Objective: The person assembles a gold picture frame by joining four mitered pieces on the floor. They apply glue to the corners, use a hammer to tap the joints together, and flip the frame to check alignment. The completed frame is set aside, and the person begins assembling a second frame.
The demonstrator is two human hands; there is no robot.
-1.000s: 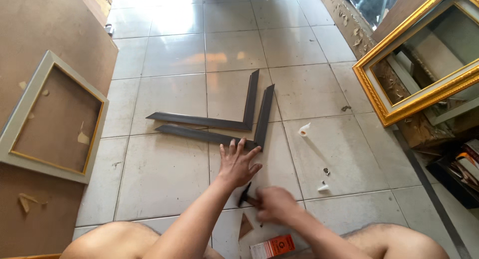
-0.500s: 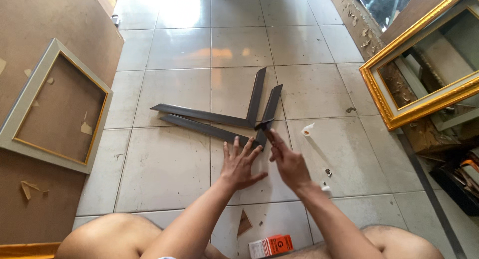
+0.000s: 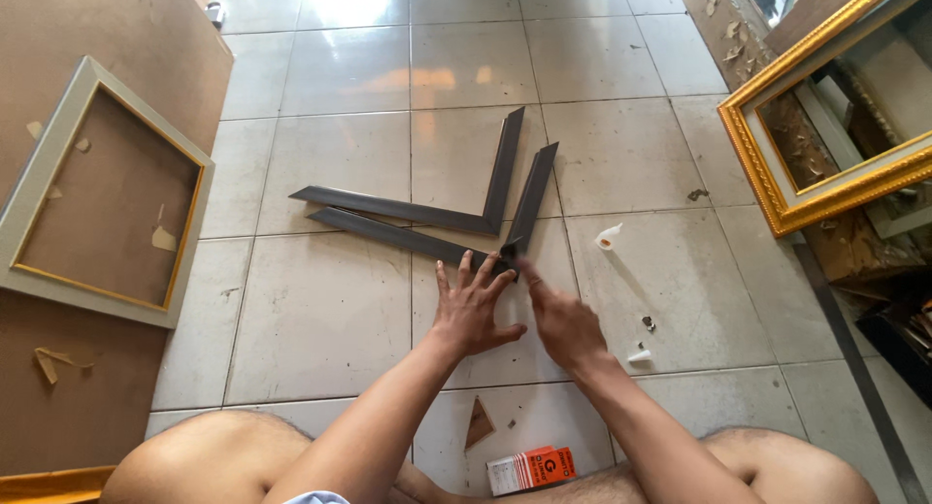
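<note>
Orange and white, a small box point(image 3: 530, 469) lies on the tiled floor point(image 3: 320, 319) between the person's knees, beside a brown triangular scrap point(image 3: 478, 424). Further on, the left hand point(image 3: 471, 310) presses flat with fingers spread wide, holding nothing, its tips touching the corner of the nearer dark L-shaped frame piece point(image 3: 427, 242). The right hand point(image 3: 561, 319) has its fingers stretched out to the same corner, grasping nothing. A second L-shaped piece point(image 3: 456, 208) lies just behind. A white tube point(image 3: 609, 237) lies to the right.

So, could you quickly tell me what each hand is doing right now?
Left hand: open, spread flat beside the dark frame corner.
Right hand: open, fingers at that corner, holding nothing.
</note>
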